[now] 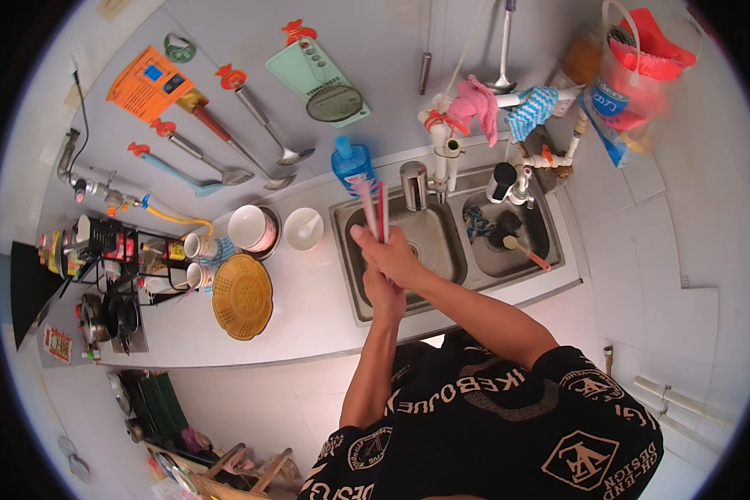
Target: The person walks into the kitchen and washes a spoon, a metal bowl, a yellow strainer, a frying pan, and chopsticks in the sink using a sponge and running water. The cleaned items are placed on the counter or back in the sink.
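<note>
Over the left basin of the steel sink [434,284], my left hand [384,297] and my right hand [392,253] are together around a small bundle of pink, red and white sticks [381,209], perhaps chopsticks. The right hand is the upper one, and its fingers partly hide the left. The tips of the sticks point up towards the wall, near a blue detergent bottle [353,165] behind the basin. A steel cylinder [414,187] stands at the back rim of the sink.
On the counter to the left are a white bowl with a spoon [304,229], stacked bowls [250,228], a yellow woven-pattern basket [242,297] and cups [197,245]. The right basin holds a brush [528,253] and scrubbers [505,228]. Utensils hang on the wall.
</note>
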